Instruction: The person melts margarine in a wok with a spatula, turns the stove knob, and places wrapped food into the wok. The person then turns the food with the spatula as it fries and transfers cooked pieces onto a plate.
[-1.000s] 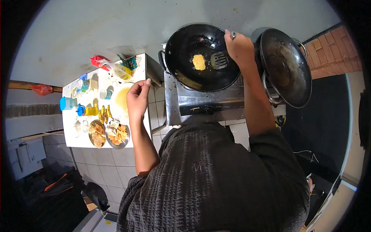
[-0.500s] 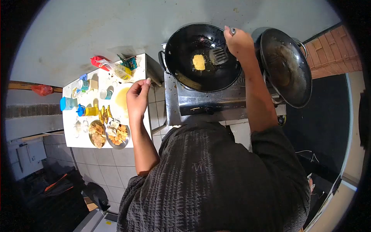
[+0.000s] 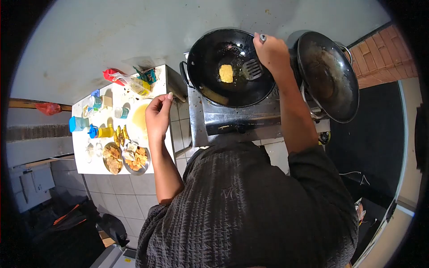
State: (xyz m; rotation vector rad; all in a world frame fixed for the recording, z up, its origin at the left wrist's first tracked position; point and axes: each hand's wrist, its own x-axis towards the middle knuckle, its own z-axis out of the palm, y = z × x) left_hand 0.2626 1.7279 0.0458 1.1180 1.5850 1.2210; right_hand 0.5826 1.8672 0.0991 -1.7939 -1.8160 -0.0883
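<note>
My right hand [image 3: 272, 53] is closed round the handle of a slotted spatula [image 3: 252, 69], its metal end showing above my fist. The slotted blade rests inside a black wok [image 3: 210, 91], apart from a pale yellow, squarish piece of food [image 3: 226, 73] to its left. Oil glistens round that piece. My left hand [image 3: 158, 117] hovers between the wok and the white table [image 3: 91, 165], fingers curled in and thumb up along them, with nothing visible in it. Beneath it lies a round, pale yellow surface [image 3: 140, 117], partly covered by the hand.
The wok stands on a metal stove [image 3: 223, 123]. A second dark pan [image 3: 328, 76] leans at its right. On the table are a plate of fried food [image 3: 113, 158], a plate of orange pieces [image 3: 138, 158], bananas [image 3: 119, 135], a yellow bottle [image 3: 105, 131] and a blue-lidded container [image 3: 78, 124].
The spatula blade and my right hand have shifted only slightly. The whole view has moved a little, so the wok appears slightly further left. My left hand keeps its pose.
</note>
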